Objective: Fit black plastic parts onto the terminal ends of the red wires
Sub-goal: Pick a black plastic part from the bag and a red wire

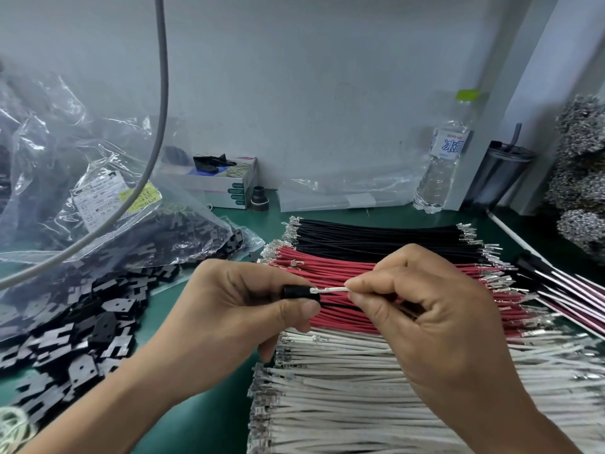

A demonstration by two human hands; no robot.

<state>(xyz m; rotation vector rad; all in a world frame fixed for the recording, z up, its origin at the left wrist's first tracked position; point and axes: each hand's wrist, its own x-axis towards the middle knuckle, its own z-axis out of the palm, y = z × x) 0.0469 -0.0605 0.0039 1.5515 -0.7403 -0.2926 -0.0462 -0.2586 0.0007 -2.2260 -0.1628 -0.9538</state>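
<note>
My left hand [235,309] grips a small black plastic part [296,292] | my right hand [415,303] pinches a thin white wire [330,290] — its metal tip touching the part (red wires [340,273] lie bundled beneath, on the green table [226,417]).

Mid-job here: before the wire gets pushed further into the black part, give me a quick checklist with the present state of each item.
1. Black part held firmly: ok, the left hand grips it between thumb and fingers.
2. Wire held near its end: ok, the right hand pinches the white wire close to its metal tip.
3. Tip lined up with the part's opening: ok, the tip sits right at the opening.
4. Tip fully seated: cannot tell, the inside of the part is hidden.
5. Wire colour matches the task: not ok, the held wire looks white, while the red wires lie on the table underneath.
6. More parts within reach: ok, a pile of black parts lies at the left.
</note>
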